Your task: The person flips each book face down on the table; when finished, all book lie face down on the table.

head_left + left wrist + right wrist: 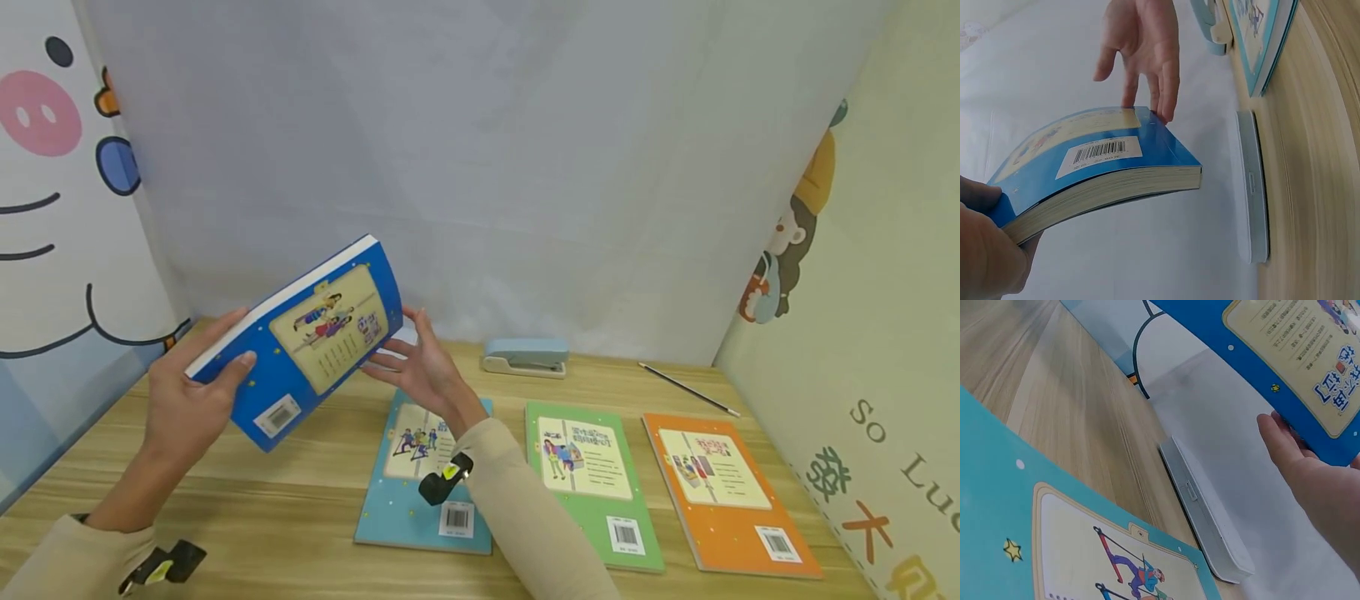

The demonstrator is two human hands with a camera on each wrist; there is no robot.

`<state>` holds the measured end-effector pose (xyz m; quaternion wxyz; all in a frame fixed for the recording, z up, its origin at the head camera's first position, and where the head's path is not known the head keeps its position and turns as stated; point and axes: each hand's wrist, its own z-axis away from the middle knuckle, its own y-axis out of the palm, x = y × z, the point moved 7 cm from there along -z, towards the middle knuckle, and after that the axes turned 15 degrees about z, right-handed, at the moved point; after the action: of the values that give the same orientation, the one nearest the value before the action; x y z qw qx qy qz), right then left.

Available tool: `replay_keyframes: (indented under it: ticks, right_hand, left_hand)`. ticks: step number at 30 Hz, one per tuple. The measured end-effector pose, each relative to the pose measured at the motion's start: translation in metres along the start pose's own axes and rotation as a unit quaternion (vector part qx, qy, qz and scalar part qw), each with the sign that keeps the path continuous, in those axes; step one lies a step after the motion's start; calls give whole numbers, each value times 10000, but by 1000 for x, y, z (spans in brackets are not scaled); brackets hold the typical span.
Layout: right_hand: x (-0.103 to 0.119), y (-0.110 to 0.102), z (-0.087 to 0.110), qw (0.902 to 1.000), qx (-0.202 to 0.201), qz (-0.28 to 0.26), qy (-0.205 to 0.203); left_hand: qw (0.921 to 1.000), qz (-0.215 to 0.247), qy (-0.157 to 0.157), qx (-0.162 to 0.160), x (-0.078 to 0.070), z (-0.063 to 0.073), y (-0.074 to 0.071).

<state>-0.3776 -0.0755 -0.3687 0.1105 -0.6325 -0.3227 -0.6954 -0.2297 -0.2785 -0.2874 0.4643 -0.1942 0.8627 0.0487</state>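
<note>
A dark blue book (315,342) is held tilted above the table, its back cover with a barcode facing me. My left hand (191,387) grips it at the page-edge side, thumb on the cover and fingers behind. My right hand (427,367) touches the spine side with extended fingers, and its palm shows in the left wrist view. Below the right forearm lies a light blue book (420,521), partly covered by that arm. A green book (596,508) and an orange book (731,521) lie to its right, back covers up.
Behind the books stands a light blue stapler (525,357). A dark pencil (690,389) lies at the back right. The wrist views show a pale grey-blue oblong case (1204,512) near the back curtain (525,167). Printed panels border the table on both sides.
</note>
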Motion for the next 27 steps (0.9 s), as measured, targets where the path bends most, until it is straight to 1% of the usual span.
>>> replay_keyframes:
  ticks: [4, 9, 14, 19, 23, 27]
  right_hand:
    - [0, 3, -1, 9998, 163, -9, -130]
    - [-1, 6, -1, 9989, 280, -98, -359]
    - [-3, 5, 0, 9987, 132, 111, -473]
    - [-4, 2, 2, 9981, -85, 212, -565]
    - [-5, 0, 3, 9977, -203, 192, -618]
    - [-9, -1, 3, 9974, -331, 189, -607]
  left_hand:
    - [9999, 107, -93, -9, 0, -1, 0]
    - [9993, 164, -345, -11, 5, 0, 0]
    - [9980, 343, -529, -17, 10, 0, 1]
    - [9975, 370, -596, 37, 11, 0, 4]
    - [9977, 299, -577, 182, 11, 0, 6]
    - [9977, 80, -562, 371, 11, -1, 6]
